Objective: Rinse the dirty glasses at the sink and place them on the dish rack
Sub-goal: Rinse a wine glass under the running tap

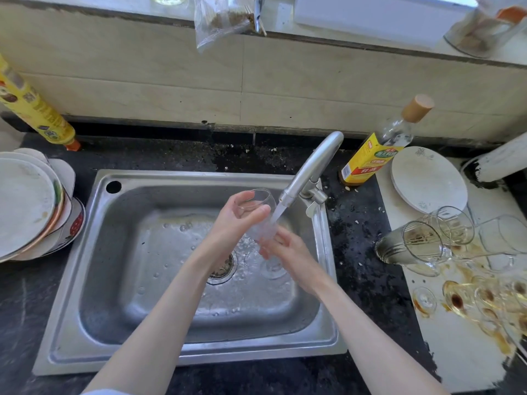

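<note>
One glass (261, 220) is under the tap (309, 169) over the sink (71, 280), both hands (242, 216) (288, 249) curled round it; stained glasses (456, 252) wait on the right bench edge.

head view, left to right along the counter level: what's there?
Stack of plates → sink → left hand holding a wine glass → faucet → yellow-labelled bottle → white plate → dirty glasses.
</note>
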Tool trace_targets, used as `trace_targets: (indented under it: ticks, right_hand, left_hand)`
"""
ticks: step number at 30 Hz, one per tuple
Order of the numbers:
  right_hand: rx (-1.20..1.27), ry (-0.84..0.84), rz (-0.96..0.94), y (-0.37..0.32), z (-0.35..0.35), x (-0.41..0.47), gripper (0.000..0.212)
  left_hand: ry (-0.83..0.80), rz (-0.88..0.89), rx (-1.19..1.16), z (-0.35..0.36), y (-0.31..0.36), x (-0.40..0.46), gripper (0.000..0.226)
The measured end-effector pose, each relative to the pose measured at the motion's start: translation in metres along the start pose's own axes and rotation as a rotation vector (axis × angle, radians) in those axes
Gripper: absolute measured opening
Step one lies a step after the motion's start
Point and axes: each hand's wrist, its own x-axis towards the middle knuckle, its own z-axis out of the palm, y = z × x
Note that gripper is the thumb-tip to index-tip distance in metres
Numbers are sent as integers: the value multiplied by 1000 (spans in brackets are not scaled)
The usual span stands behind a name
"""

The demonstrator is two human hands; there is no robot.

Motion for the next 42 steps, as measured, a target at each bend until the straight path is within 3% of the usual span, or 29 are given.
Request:
trace_targets:
  ticks: [2,6,11,14,17,20,26,28,32,34,36,39,42]
  right_hand:
    - [67,42,4,6,4,1,65]
    - [70,192,-29,1,16,0,52]
    - [150,225,-10,-7,16,1,65]
    - [64,161,5,-3,18,0,70]
    - [-88,255,-104,7,33,-2,62]
    - [-40,340,-73,1,32,-4,52]
    - [159,77,269,-6,11,-2,79]
    - [70,121,219,-5,12,-3,84]
    - [-180,390,-7,0,29,-10,47]
    - [-224,479,8,5,36,-11,47]
    - [-93,503,-17,4,36,-8,50]
    - [204,338,43,-4,23,-4,69]
    - [266,171,79,1,11,0,69]
  left_hand:
    - [34,14,10,4,-2,-3,60]
    - [92,79,11,16,-3,-12,56]
    - [78,157,22,24,4,-13,63]
    - [196,136,-67,29,3,-11,58]
    - [283,100,-180,33,-4,-7,62]
    - [213,55,-179,32,-8,-5,68]
    - [-34,-8,-293,14,-7,-9,68]
    - [62,-9,-256,22,-8,-10,61]
    - [330,-32,-278,41,-9,-9,51]
    - [292,-30,-260,42,-11,-7,56]
    - [180,-16,-232,40,-11,-8,62]
    - [15,57,-95,34,-5,-15,58]
    - [-117,101,-24,26,-1,-19,56]
